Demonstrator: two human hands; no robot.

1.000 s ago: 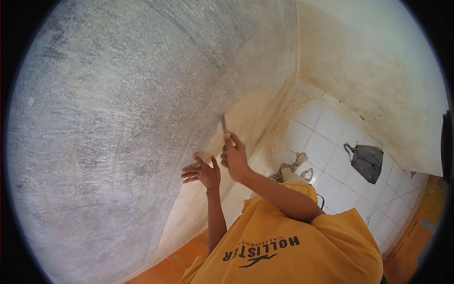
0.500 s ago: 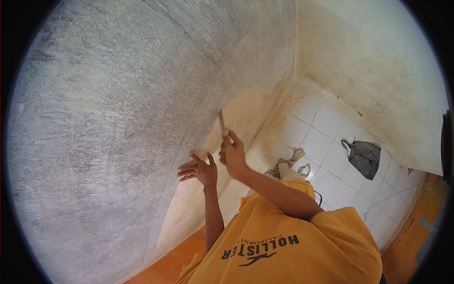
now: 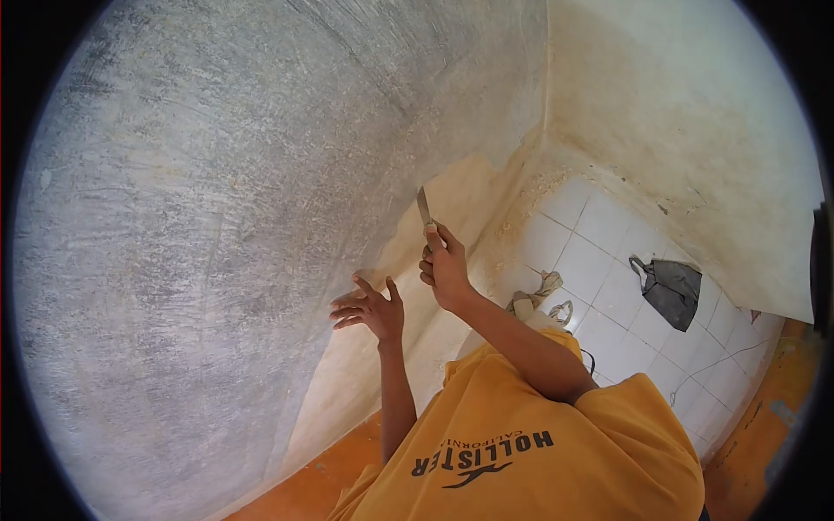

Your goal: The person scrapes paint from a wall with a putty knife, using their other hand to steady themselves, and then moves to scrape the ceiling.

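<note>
My right hand [image 3: 446,267] is closed around the handle of a scraper [image 3: 423,205] with a slim metal blade. The blade points up and slightly left, its tip at the border between the grey, rough part of the wall [image 3: 208,217] and a bare cream patch [image 3: 456,195]. Lower and to the left, my left hand [image 3: 373,310] is open, its fingers spread close to the grey surface and nothing in its grasp.
A second, cream wall [image 3: 660,113] meets this one at a corner on the right. Pale crumbs lie along the edge of the white tiled floor [image 3: 599,260]. A dark grey bag [image 3: 673,293] and a thin cord [image 3: 717,365] rest there. Orange flooring [image 3: 326,473] borders the bottom.
My right hand has moved up and to the right with the scraper, its blade shifting the same way. My left hand has barely shifted, its fingers still spread.
</note>
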